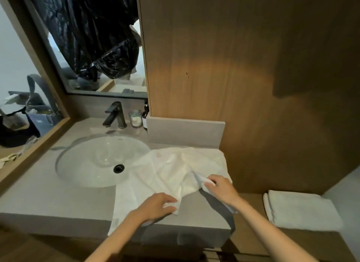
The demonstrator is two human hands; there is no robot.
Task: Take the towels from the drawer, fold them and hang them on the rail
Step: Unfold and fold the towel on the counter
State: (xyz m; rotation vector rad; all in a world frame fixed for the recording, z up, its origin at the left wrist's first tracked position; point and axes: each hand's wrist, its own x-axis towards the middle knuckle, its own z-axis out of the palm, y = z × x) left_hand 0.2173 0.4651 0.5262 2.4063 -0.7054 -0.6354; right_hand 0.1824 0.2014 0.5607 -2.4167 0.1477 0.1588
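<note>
A white towel lies spread and rumpled on the grey counter, to the right of the basin, with one part hanging over the front edge. My left hand pinches a lower corner of it near the counter's front. My right hand grips another bunched corner at the towel's right side, lifted a little off the counter. A second white towel, folded, rests on the wooden shelf at the lower right. No rail or drawer is in view.
A round white basin with a black drain sits left of the towel. Behind it stand a black tap, a glass and a dark bottle. A wood-panelled wall rises behind the counter; a mirror is at the left.
</note>
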